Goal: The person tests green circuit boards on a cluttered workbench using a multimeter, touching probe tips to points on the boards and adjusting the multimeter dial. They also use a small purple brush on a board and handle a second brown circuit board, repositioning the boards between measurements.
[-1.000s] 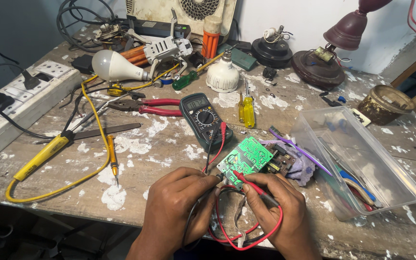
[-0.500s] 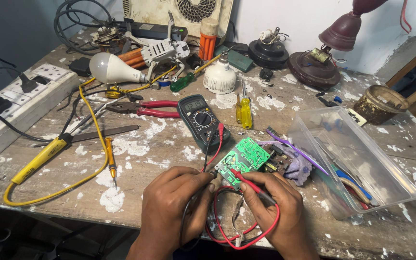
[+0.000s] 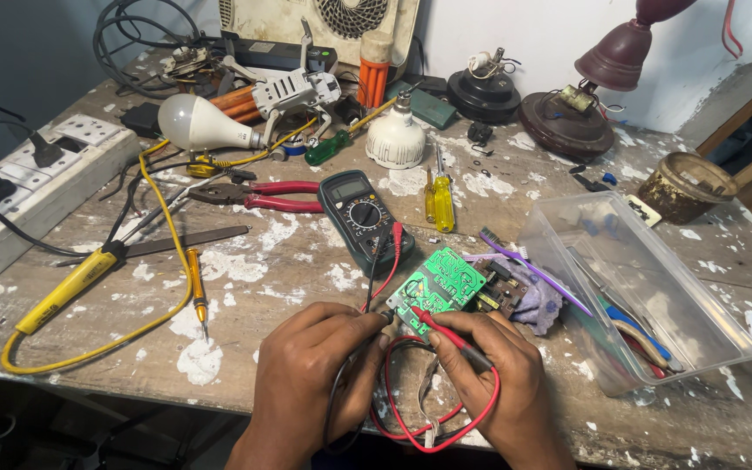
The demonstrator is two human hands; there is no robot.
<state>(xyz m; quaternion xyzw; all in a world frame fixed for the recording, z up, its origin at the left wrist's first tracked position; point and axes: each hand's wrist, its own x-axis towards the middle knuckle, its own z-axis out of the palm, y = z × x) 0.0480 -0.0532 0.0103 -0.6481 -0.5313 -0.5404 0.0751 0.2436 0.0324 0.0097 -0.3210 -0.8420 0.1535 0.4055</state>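
A green circuit board [image 3: 439, 285] lies tilted near the front of the worn wooden bench [image 3: 306, 252]. My left hand [image 3: 315, 370] grips a black test probe whose tip touches the board's near left edge. My right hand [image 3: 493, 374] grips a red test probe [image 3: 450, 335], its tip on the board's near edge. Red and black leads [image 3: 391, 261] run from a dark multimeter [image 3: 360, 216] just behind the board and loop under my hands.
A clear plastic tub [image 3: 646, 287] with tools stands at right, a purple toothbrush [image 3: 533, 270] beside it. Red-handled pliers [image 3: 263, 196], a yellow screwdriver [image 3: 441, 196], a yellow soldering iron [image 3: 71, 287], bulbs [image 3: 198, 124] and a white socket strip [image 3: 28, 187] crowd the left and back.
Both hands stay on the probes at the board's near edge. The view has shifted slightly; nothing on the bench has visibly moved.
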